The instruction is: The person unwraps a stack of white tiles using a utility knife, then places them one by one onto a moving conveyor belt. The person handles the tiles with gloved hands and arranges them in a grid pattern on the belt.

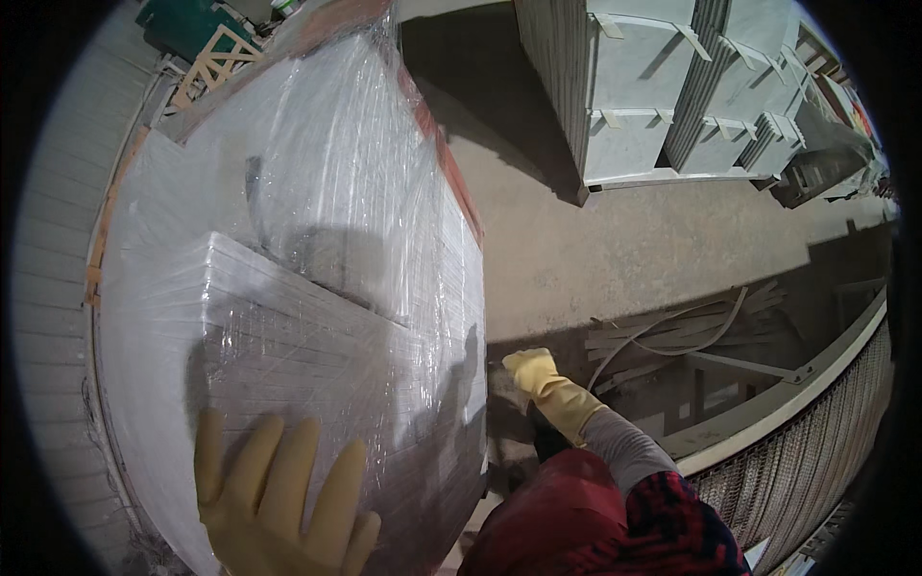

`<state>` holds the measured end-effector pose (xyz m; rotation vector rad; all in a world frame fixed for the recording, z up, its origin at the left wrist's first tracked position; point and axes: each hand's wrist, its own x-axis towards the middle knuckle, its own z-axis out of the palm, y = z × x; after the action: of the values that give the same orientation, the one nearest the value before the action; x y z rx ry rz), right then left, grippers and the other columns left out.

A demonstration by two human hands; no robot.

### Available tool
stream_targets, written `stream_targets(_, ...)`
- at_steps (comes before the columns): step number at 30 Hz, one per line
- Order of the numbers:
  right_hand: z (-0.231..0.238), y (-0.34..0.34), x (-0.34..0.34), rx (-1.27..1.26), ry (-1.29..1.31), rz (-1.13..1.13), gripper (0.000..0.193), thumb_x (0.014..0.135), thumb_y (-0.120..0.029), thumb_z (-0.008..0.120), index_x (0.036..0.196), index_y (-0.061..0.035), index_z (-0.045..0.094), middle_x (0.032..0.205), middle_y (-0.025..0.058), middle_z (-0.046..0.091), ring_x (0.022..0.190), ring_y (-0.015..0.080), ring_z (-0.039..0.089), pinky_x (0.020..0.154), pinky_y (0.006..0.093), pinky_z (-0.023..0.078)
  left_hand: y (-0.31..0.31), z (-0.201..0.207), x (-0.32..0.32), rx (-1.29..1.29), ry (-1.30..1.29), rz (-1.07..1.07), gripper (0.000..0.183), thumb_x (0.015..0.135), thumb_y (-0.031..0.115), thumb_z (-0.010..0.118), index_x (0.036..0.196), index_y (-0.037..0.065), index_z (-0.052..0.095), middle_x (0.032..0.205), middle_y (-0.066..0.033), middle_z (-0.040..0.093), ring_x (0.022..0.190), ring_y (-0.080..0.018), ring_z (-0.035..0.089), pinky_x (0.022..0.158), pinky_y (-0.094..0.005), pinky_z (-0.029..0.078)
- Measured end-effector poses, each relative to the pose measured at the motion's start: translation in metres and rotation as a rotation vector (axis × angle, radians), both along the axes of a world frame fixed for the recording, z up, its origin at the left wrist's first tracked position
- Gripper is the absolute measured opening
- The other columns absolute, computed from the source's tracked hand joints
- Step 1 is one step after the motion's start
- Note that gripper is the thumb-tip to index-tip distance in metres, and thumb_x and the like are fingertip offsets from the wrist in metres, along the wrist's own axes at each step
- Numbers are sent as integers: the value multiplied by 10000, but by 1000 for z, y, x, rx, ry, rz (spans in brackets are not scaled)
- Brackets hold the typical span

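Note:
A large bulky stack wrapped in clear stretch film (317,202) fills the left and middle of the view. Its near part shows white layered edges and a raised corner beneath the film. My left hand (279,509), in a yellow rubber glove, is at the near end of the stack with fingers spread. It holds nothing; whether it touches the film I cannot tell. Just past the stack's right side, my right hand (538,376), also in a yellow glove, has its fingers curled closed. What it grips, if anything, is hidden.
Stacked pale slabs (639,144) stand on the concrete floor (615,250) at the far right. At lower right are a metal frame with a chain-mesh belt (807,461) and a pile of loose strips (691,331). A corrugated wall (62,278) runs along the left.

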<state>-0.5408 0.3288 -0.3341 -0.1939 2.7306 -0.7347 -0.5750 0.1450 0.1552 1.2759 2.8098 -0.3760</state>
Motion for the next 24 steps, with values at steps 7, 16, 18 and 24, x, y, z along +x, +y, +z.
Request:
stream_targets(7,42,-17,-12,-501,-333,-608,217,957,-306,592,1067,-157,707,884,124,702,769,299,670,721,391,523,-6,-7,1,-23,-17,-15,441,784,334,691,1131,61,690,1105,-173,623,1063,-362,571,1012,-677,357)
stream_targets(16,166,-34,-39,-777,343,-506,228,919,-94,632,1136,-105,702,913,128,717,775,266,697,729,346,549,-6,-3,0,24,-31,-4,413,821,301,655,1170,82,675,1133,-146,628,1074,-330,577,1068,-612,337)
stream_targets(18,208,-33,-50,-756,618,-382,249,905,-71,648,1145,-103,707,868,109,712,722,246,680,714,336,545,-8,-9,-4,59,-44,-56,439,773,344,688,1089,41,692,1024,-179,617,979,-358,584,1004,-699,346)
stream_targets(24,277,-45,-80,-845,833,-272,253,880,-45,653,1125,-73,712,800,93,692,664,246,642,632,339,512,-3,-10,2,127,5,-37,447,728,305,679,1071,18,682,1037,-225,638,974,-391,604,1026,-657,337)
